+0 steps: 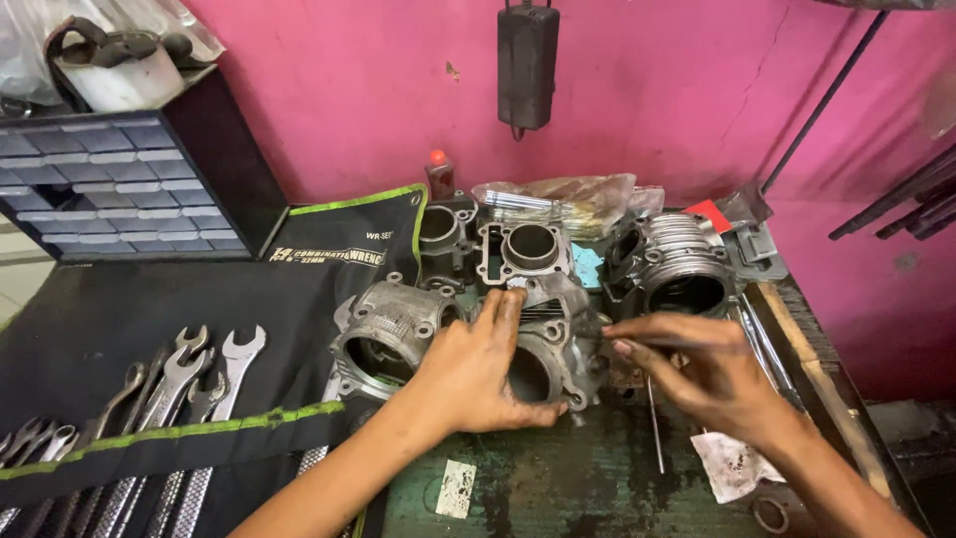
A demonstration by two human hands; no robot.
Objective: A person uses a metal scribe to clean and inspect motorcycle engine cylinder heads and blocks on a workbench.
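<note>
We see the left hand (476, 371) spread flat over the front of a grey engine cylinder (558, 344), fingers clasping it, on the workbench (578, 478). The right hand (702, 371), just right of that cylinder, pinches a thin metal rod (654, 423); a wrench roll (149, 399) lies well left of it.

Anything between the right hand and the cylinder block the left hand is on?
Nothing visible. The right hand reaches in from the right, fingertips at the edge of the cylinder block, gap clear. The left hand rests on the block's front, away from that side.
</note>
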